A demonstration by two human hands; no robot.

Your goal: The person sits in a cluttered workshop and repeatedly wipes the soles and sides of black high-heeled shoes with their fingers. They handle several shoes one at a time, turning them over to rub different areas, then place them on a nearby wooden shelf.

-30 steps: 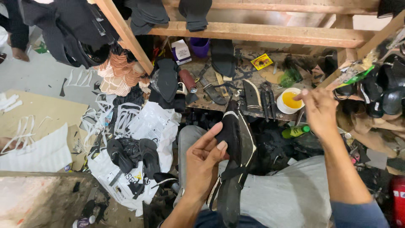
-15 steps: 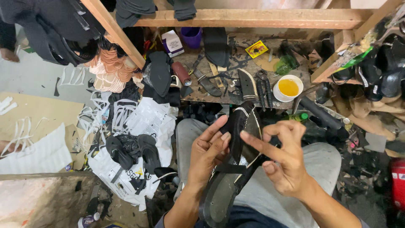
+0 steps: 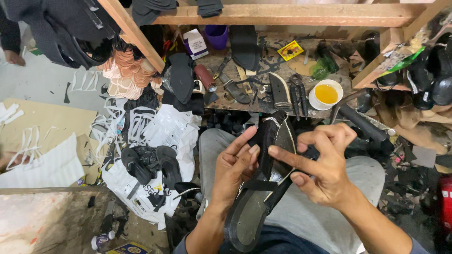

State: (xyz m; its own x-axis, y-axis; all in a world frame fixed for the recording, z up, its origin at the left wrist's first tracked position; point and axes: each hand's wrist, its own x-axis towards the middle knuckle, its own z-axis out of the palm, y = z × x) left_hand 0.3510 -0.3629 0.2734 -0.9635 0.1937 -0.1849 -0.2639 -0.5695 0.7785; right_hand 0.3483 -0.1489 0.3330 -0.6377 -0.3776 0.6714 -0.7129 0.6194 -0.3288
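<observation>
Your left hand grips the black flat rubber-soled sandal from its left side, fingers curled and clamped on the strap area, thumb up along the edge. Sandal sits over your lap, toe pointing away toward the cluttered wooden workbench. Your right hand touches the sandal's upper with the index finger stretched out, other fingers bent and apart, not gripping. Small white cup of yellow glue stands on the bench, well apart from both hands.
</observation>
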